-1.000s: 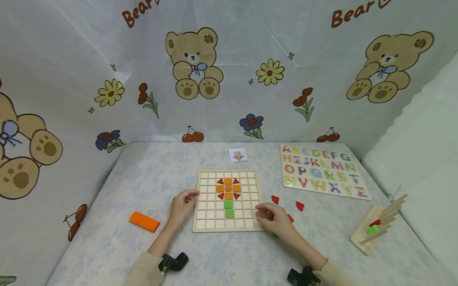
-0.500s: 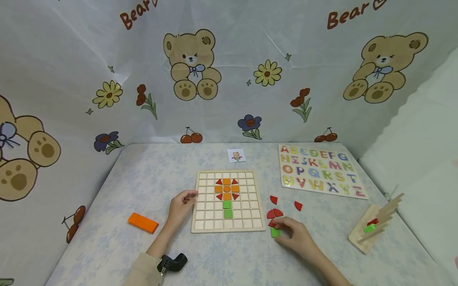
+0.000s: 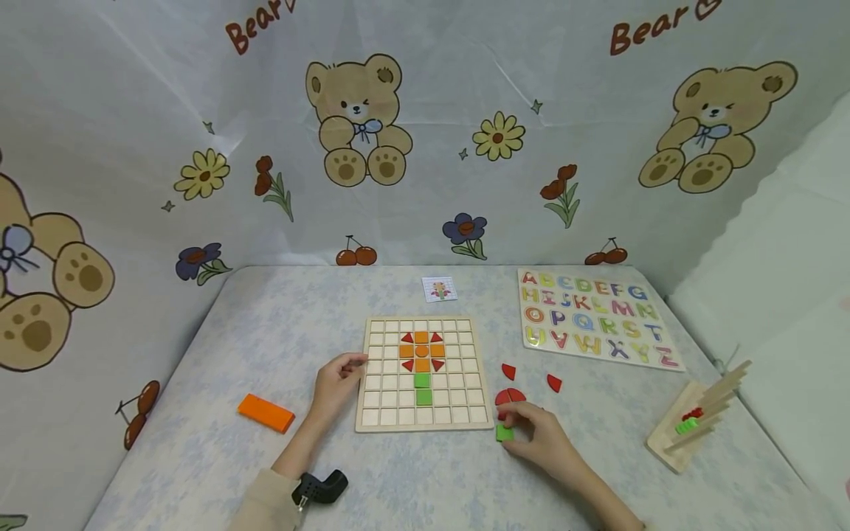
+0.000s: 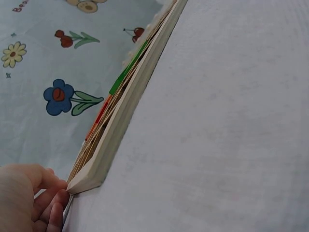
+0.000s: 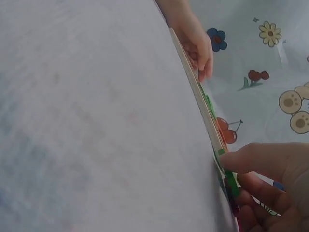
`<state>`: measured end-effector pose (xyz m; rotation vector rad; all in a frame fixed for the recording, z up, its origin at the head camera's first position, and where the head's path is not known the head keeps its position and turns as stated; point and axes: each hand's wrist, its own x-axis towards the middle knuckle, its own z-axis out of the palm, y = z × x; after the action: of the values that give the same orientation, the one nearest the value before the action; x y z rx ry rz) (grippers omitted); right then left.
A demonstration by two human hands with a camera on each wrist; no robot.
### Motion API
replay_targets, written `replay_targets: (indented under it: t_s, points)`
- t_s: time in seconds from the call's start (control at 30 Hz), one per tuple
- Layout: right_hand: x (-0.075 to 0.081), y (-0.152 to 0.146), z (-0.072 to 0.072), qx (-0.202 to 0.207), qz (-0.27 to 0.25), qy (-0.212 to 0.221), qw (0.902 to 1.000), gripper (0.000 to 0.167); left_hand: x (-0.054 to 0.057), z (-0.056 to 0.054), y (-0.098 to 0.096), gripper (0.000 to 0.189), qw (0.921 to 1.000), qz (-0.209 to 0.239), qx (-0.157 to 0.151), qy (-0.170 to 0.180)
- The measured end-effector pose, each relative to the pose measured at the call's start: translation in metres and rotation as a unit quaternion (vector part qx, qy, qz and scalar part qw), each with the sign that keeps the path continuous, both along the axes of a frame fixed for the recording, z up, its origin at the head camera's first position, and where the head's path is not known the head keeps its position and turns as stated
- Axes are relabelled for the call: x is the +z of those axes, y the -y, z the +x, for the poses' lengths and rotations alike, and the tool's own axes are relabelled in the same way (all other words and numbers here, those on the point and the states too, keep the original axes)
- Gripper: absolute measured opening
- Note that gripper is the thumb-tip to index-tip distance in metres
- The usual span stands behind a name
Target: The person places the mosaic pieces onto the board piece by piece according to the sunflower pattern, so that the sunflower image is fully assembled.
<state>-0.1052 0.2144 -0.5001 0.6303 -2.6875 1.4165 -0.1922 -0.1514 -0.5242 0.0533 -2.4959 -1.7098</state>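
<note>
A wooden grid board [image 3: 392, 418] lies mid-table, with orange squares, an orange circle, red triangles and green squares [image 3: 423, 397] set in its cells. My left hand [image 3: 336, 385] holds the board's left edge; in the left wrist view its fingertips meet the frame at a corner. Right of the board's near corner, my right hand [image 3: 541, 436] pinches a green square tile [image 3: 503, 433] between thumb and fingers. In the right wrist view, green [image 5: 232, 183] shows by those fingers. Red quarter-round tiles [image 3: 510, 397] lie just beyond, one partly hidden by the fingers.
A small pattern card [image 3: 440, 289] lies behind the board. At the back right is an alphabet puzzle board [image 3: 600, 317], with a wooden peg stand [image 3: 693, 420] in front. Loose red pieces [image 3: 554, 383] lie right of the board, an orange block [image 3: 265, 413] at left.
My right hand has moved from the board's right edge out to the green tile and now pinches it, the tile shifting slightly left. The left hand stays at the board's left edge.
</note>
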Motion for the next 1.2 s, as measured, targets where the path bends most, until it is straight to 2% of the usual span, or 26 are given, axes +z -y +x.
replay_targets:
  t_s: [0.13, 0.23, 0.47, 0.6, 0.67, 0.77, 0.9, 1.03, 1.1, 1.2]
  points:
    - [0.004, 0.010, -0.007, -0.011, -0.014, -0.019, 0.9997, 0.044, 0.000, 0.000, 0.000, 0.021, 1.0000, 0.001, -0.003, 0.000]
    - [0.007, 0.027, -0.016, 0.000, -0.023, -0.033, 0.9992, 0.043, 0.000, 0.000, 0.001, 0.021, 1.0000, -0.001, -0.004, 0.000]
    - [0.007, 0.085, -0.036, 0.072, -0.029, 0.006, 0.9969, 0.042, -0.002, 0.002, 0.005, 0.021, 1.0000, -0.005, -0.001, 0.005]
    - [0.005, 0.103, -0.041, 0.112, -0.018, 0.013, 0.9935, 0.040, -0.003, 0.000, 0.003, 0.021, 1.0000, -0.002, 0.000, 0.001]
    - [0.005, 0.108, -0.042, 0.118, -0.006, 0.020, 0.9927, 0.039, -0.002, -0.001, 0.002, 0.021, 1.0000, -0.002, -0.001, -0.001]
    - [0.004, 0.111, -0.043, 0.116, 0.007, 0.025, 0.9929, 0.037, -0.001, -0.001, 0.001, 0.021, 1.0000, -0.002, -0.004, -0.004]
    - [0.002, 0.111, -0.044, 0.119, 0.016, 0.009, 0.9928, 0.033, 0.000, 0.000, 0.000, 0.021, 1.0000, -0.002, -0.005, -0.007]
    - [0.001, 0.106, -0.045, 0.122, -0.002, 0.011, 0.9925, 0.030, 0.000, 0.000, 0.000, 0.021, 0.9999, -0.006, -0.002, -0.008]
    - [0.000, 0.100, -0.047, 0.109, -0.020, 0.016, 0.9937, 0.028, -0.001, 0.000, 0.001, 0.021, 1.0000, -0.006, -0.002, -0.008]
    - [0.000, 0.086, -0.053, 0.058, -0.033, 0.004, 0.9978, 0.025, -0.001, 0.000, 0.001, 0.021, 1.0000, -0.005, -0.005, -0.006]
